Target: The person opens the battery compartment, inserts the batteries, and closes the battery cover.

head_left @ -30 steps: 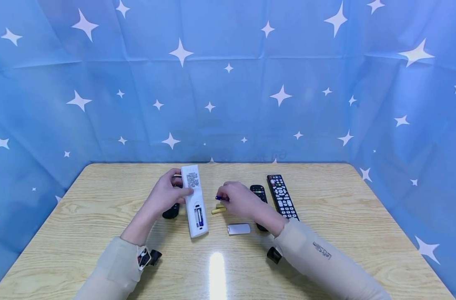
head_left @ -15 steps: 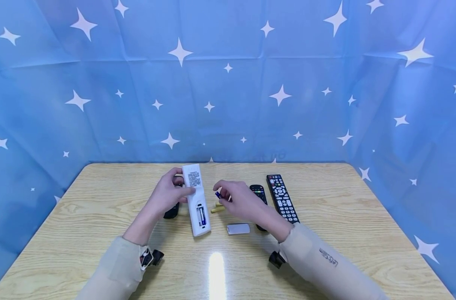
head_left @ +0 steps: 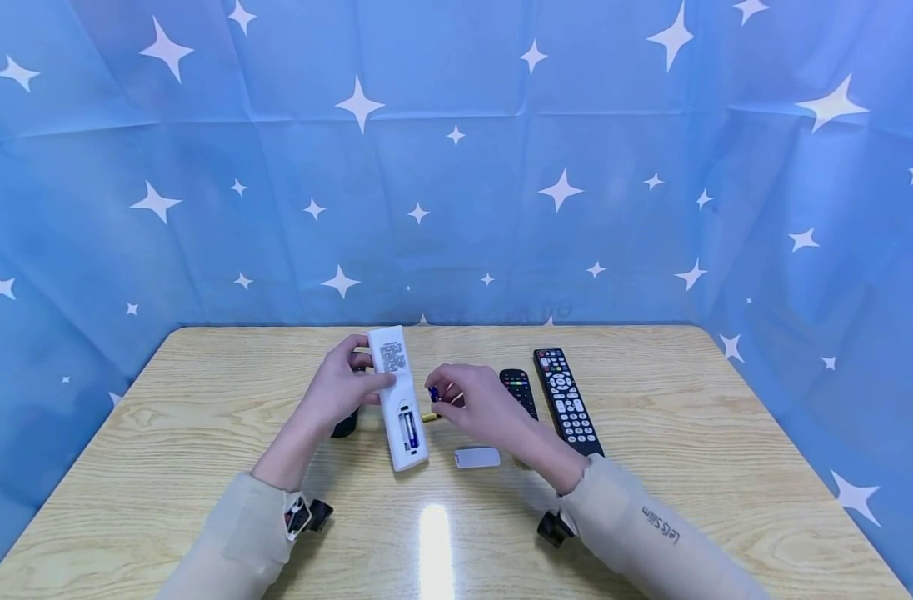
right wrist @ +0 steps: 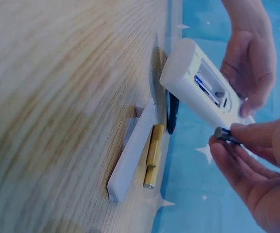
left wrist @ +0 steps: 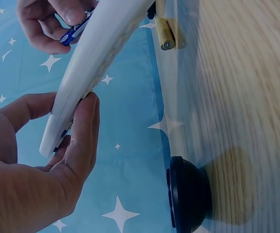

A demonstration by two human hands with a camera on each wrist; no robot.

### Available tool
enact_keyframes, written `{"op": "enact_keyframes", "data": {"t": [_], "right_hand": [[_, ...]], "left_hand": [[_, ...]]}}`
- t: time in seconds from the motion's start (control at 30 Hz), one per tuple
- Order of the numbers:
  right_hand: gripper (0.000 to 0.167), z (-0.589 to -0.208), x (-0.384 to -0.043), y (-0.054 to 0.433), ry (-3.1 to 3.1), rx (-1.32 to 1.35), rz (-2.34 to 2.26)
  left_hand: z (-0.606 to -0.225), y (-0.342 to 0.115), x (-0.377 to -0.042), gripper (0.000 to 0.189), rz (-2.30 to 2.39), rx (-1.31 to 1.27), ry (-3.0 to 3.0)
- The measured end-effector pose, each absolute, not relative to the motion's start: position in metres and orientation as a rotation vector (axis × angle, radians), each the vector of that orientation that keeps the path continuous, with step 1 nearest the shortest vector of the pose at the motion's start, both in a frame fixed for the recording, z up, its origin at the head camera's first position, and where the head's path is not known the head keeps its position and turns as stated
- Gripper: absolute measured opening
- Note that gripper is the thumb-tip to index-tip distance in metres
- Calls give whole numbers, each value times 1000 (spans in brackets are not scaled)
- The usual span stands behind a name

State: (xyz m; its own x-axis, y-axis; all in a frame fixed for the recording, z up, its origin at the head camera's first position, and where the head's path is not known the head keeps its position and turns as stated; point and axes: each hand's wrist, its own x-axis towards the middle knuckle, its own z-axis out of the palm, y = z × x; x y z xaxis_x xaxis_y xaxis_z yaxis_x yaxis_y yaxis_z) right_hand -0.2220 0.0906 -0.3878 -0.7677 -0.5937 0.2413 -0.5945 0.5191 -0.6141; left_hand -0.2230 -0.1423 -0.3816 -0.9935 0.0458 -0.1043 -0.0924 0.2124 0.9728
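My left hand [head_left: 341,389] grips a white remote control [head_left: 398,375] by its upper part, back side up, thumb across the back. Its battery compartment [right wrist: 208,87] is uncovered, and one blue battery [head_left: 411,429] lies inside. Just right of the remote, my right hand [head_left: 477,402] pinches a second blue battery [left wrist: 75,33] between thumb and fingers; its metal end [right wrist: 221,133] shows in the right wrist view. Held and apart from the table, the remote hangs over it. The white battery cover [head_left: 477,457] lies on the table below my right hand.
Gold batteries [right wrist: 152,154] lie on the table beside the cover. A black remote [head_left: 518,390] is partly under my right forearm, and a longer black remote [head_left: 566,400] lies to its right. Another black remote [head_left: 345,423] is mostly hidden behind my left hand.
The white remote has shifted slightly right in my left hand, towards the right hand. The battery in my right fingers has turned from lying level to pointing more upright.
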Motion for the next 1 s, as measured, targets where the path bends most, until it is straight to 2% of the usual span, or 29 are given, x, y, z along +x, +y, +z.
{"op": "enact_keyframes", "data": {"t": [0.7, 1.0], "right_hand": [[15, -387, -210, 82, -2644, 1118, 1328], [12, -391, -208, 77, -2666, 1109, 1266]], "left_hand": [[-383, -137, -224, 54, 1995, 19, 2311], [-382, -135, -223, 54, 2011, 9, 2297]]}}
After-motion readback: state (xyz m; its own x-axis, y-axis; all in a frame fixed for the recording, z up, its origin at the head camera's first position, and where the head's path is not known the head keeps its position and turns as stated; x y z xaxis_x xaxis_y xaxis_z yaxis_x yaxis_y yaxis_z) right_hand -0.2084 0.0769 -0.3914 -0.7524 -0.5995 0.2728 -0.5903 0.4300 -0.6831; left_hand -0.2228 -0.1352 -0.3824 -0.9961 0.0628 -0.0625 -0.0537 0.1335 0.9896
